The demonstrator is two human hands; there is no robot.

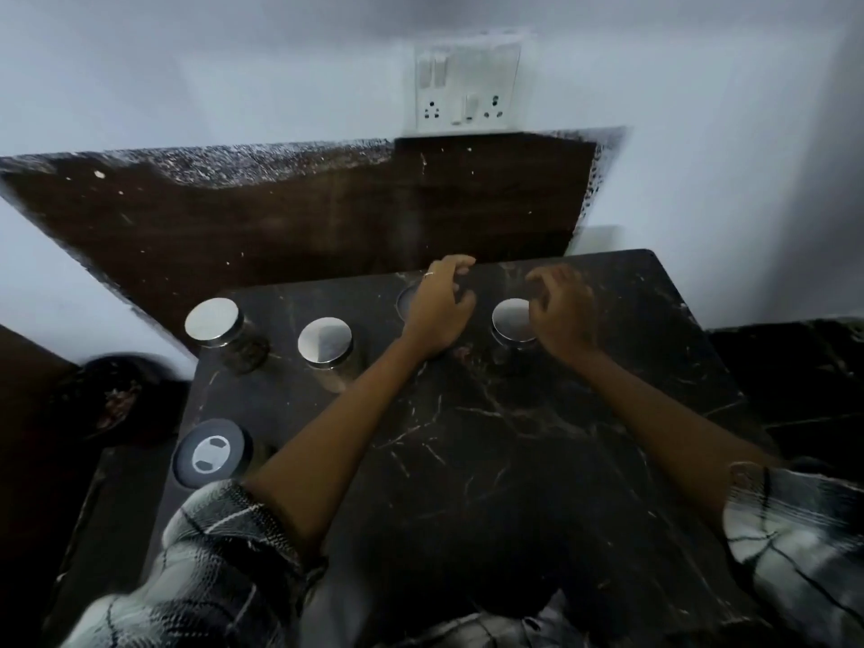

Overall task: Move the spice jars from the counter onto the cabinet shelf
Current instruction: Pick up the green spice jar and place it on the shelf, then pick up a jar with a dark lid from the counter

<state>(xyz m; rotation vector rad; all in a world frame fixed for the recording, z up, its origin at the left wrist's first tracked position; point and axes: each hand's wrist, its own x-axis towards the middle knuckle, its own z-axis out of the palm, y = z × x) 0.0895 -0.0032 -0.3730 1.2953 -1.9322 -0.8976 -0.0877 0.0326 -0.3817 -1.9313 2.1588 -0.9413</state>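
Several glass spice jars with round silver lids stand in a row on the dark marble counter (491, 437). The far-left jar (219, 327) holds dark spice, and a second jar (325, 343) stands beside it. My left hand (437, 311) hovers over a third jar (407, 299), hiding most of its lid, fingers curled and apart. My right hand (563, 311) is just right of a fourth jar (512, 320), fingers spread above its lid edge. Neither hand clearly grips a jar. A jar with a black lid (211, 453) stands near the counter's left front.
A dark wooden panel (280, 226) lies behind the counter against the white wall. A white switch and socket plate (467, 86) is on the wall above. A dark bowl-like object (107, 399) sits low at the left. A lower dark surface (795, 367) extends right.
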